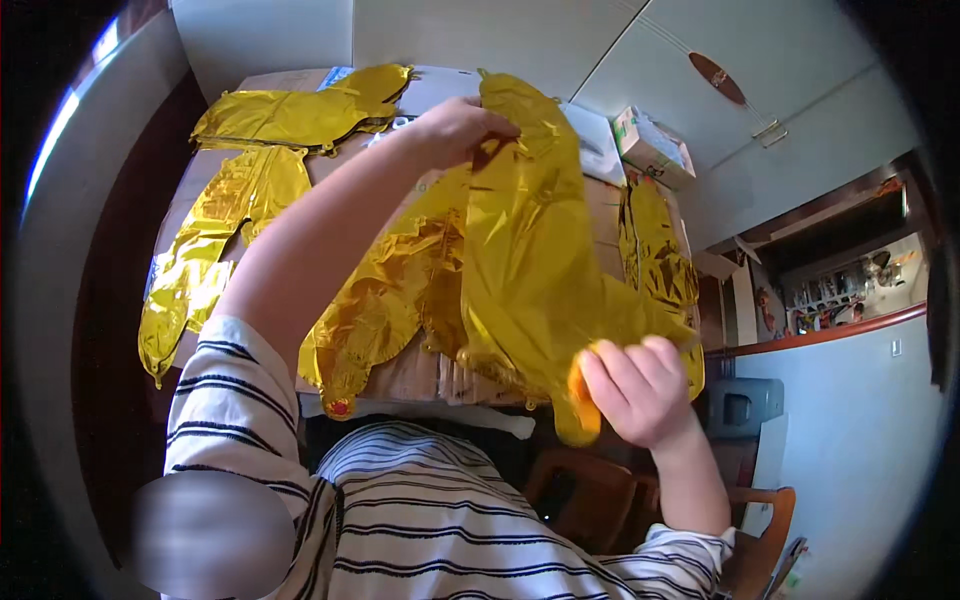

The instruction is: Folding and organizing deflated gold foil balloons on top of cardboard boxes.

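Observation:
A large, flat gold foil balloon hangs stretched between my two hands over the table. My left hand is closed on its upper left edge, thumb and fingers pinching the foil. At the lower right, my right hand is curled into a fist against the balloon's bottom part. A bright orange piece shows beside those fingers; whether it is foil or a separate thing I cannot tell. Beneath the held balloon lies another crumpled gold balloon, partly hidden by my left arm.
More flat gold balloons lie at the far left, near left and right of the cardboard-covered table. A tissue box stands at the back right. A wooden chair is at the lower right.

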Available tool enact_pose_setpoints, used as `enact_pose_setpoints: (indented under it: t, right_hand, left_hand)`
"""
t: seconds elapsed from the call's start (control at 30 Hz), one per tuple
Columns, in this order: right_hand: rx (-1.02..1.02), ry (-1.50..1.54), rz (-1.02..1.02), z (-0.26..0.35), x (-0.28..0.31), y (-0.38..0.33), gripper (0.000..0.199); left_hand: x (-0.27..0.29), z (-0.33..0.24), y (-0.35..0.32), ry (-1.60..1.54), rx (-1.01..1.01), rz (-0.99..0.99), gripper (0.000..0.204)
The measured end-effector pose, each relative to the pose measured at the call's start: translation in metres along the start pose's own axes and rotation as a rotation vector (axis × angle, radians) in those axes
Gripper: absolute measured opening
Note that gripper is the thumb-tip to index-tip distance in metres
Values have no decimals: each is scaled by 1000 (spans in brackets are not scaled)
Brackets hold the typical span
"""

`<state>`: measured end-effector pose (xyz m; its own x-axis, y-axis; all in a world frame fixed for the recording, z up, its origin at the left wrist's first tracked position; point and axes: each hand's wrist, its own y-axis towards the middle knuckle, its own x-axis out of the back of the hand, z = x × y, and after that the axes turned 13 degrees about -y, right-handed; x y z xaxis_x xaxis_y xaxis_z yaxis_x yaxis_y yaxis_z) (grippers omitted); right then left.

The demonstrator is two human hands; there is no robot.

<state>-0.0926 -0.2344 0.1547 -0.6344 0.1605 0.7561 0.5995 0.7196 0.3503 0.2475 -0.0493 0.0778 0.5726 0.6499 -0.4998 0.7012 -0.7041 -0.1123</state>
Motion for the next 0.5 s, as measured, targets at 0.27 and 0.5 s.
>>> enact_pose_setpoints:
  t: [0.27,0.5]
  right_hand:
    - [-99,181,-15,58,-125,-22,13]
    - [-194,269,20,60,-125,-19,16]
  left_hand:
    - [71,76,40,748,-304,-429,80]
    - [25,48,11,1280,-440,-389,65]
